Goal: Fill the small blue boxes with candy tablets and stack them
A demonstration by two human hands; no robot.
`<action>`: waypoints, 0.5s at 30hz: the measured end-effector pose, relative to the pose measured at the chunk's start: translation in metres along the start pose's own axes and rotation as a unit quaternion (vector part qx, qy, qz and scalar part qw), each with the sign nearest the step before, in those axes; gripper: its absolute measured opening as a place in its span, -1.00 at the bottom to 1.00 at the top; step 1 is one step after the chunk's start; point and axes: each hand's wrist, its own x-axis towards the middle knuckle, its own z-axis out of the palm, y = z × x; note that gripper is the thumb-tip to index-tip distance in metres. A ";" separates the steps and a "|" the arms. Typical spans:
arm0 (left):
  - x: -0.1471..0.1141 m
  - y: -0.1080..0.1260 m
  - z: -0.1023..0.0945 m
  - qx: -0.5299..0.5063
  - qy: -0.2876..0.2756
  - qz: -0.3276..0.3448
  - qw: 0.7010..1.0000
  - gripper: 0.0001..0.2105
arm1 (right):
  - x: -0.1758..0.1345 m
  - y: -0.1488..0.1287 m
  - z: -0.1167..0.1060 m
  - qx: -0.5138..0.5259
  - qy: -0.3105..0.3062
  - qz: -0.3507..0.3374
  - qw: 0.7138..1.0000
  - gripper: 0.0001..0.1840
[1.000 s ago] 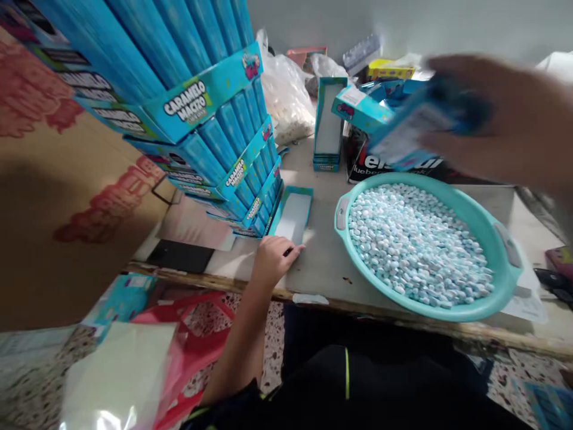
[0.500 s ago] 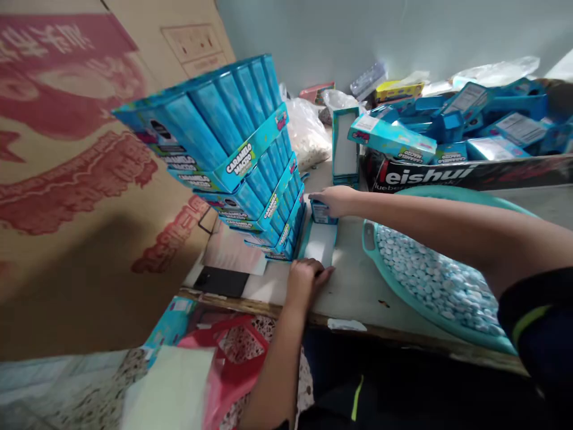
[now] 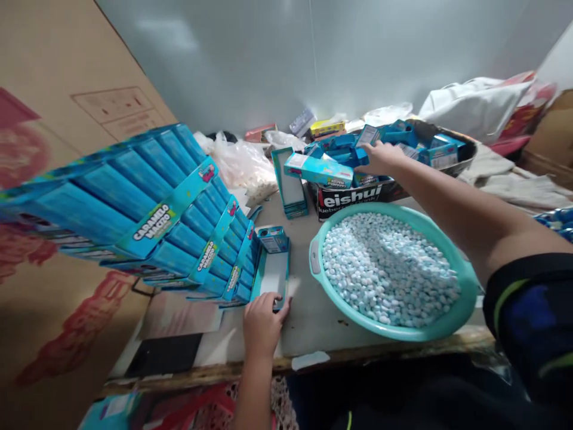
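My left hand (image 3: 264,319) rests at the near end of a blue cardboard display tray (image 3: 287,269), thumb and fingers curled about its edge. One small blue candy box (image 3: 273,239) stands at the far end of this tray, and the white bottom shows in front of it. To the right, my right hand (image 3: 382,160) reaches into a black carton (image 3: 353,197) heaped with small blue boxes. Its fingers close around a small blue box (image 3: 362,157), partly hidden by them. A labelled blue box (image 3: 367,135) lies just behind the fingers.
Filled "Caramelo Macizo" trays (image 3: 179,227) form a tall leaning stack on the left, beside a big cardboard box (image 3: 54,286). A turquoise basin (image 3: 316,263) of pale blue and white candies stands on the right. An empty tray (image 3: 286,179) leans behind. A black phone (image 3: 163,355) lies near the table edge.
My right hand has let go of the small box in the tray and moved right to the black carton. My left hand stays at the tray's near end. The view has turned right.
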 end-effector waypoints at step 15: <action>0.019 0.043 -0.022 -0.099 0.333 0.134 0.928 -0.79 | -0.057 0.009 -0.054 0.332 0.113 -0.089 0.932 -0.40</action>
